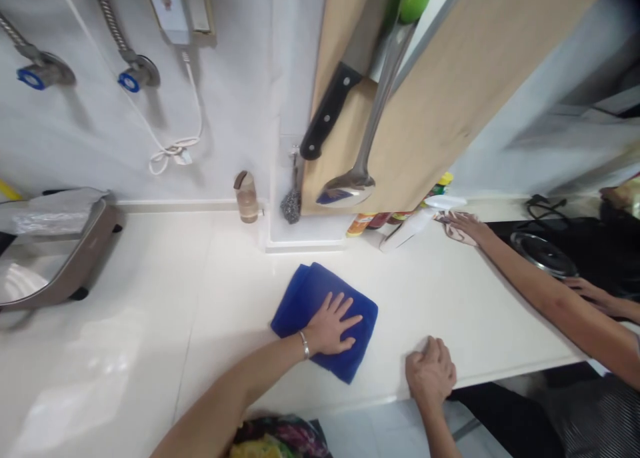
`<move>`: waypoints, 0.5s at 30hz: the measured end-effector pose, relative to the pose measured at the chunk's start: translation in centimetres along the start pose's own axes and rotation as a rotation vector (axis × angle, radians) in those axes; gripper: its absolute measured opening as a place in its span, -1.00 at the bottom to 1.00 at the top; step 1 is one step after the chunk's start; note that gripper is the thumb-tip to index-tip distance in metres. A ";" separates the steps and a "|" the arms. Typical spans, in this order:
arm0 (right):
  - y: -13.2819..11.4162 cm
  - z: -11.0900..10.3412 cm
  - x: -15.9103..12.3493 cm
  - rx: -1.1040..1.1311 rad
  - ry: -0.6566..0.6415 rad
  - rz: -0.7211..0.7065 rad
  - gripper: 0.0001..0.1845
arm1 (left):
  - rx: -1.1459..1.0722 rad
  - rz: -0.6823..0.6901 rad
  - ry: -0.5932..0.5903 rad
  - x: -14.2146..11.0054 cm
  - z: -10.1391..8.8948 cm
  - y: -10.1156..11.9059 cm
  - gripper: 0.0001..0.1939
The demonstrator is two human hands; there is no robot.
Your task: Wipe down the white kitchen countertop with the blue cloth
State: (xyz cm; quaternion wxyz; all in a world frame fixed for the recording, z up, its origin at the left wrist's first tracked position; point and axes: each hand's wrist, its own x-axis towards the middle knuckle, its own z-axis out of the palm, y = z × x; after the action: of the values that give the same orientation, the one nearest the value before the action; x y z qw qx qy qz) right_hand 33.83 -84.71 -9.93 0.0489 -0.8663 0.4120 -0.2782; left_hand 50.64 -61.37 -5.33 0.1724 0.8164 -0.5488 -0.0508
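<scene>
A folded blue cloth [295,306] lies flat on the white countertop [225,278]. My left hand [332,325] presses down on it, palm down, fingers spread apart; a silver bracelet circles that wrist. Closer to the front edge, my right hand [431,370] rests on the counter to the right of the cloth. Its fingers are curled in, and I see nothing held in them. The underside of that hand is hidden.
A co-worker's hand [463,228] lies on a patterned cloth [453,219] at the right; their other hand [593,295] is by a glass lid [544,253]. A wooden board [450,78], knife [330,111] and ladle [350,185] hang ahead. An appliance [75,258] stands left.
</scene>
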 end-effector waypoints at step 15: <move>0.1 -0.3 0.5 0.011 -0.017 0.058 -0.42 | -0.040 -0.245 0.114 11.5 0.9 -4.1 -0.36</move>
State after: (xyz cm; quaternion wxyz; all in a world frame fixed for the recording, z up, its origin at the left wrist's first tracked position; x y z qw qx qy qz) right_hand 33.92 -85.13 -9.49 0.0650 -0.8560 0.4350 -0.2716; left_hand 58.54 -70.66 -6.35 0.2122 0.8752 -0.4332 -0.0362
